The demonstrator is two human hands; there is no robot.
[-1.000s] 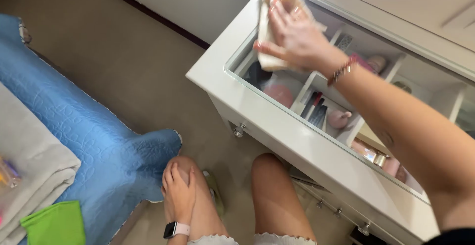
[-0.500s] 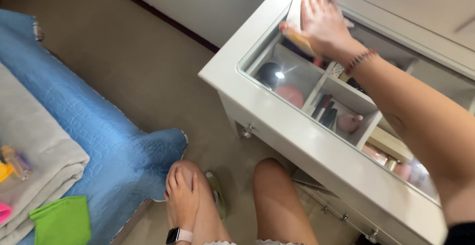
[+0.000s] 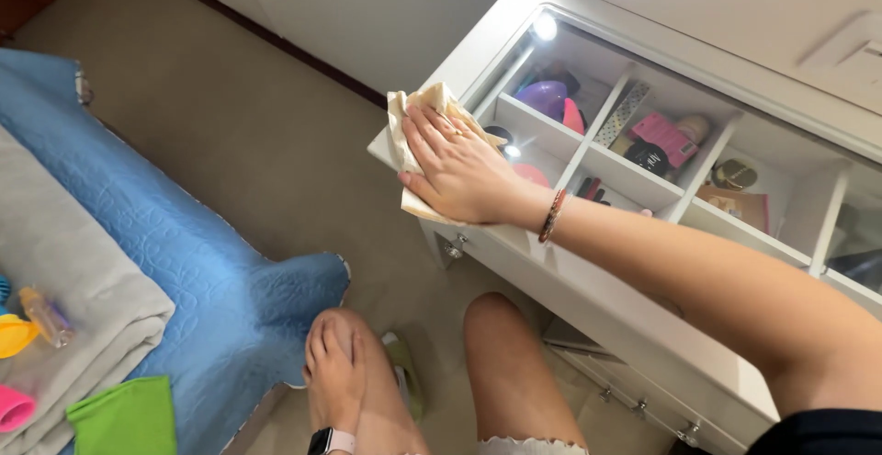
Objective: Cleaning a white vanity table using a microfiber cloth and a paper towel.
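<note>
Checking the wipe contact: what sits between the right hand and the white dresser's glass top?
A folded cream cloth lies flat under the right hand, pressed on the glass top's near corner; head view.

Glass top (image 3: pixel 735 133) seals compartments; bare floor (image 3: pixel 230 115) open between bed (image 3: pixel 184 262), dresser (image 3: pixel 588 308).

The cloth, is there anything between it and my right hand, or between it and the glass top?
Nothing visible. The right hand lies flat on the cloth, pressing it onto the corner of the glass top.
</note>
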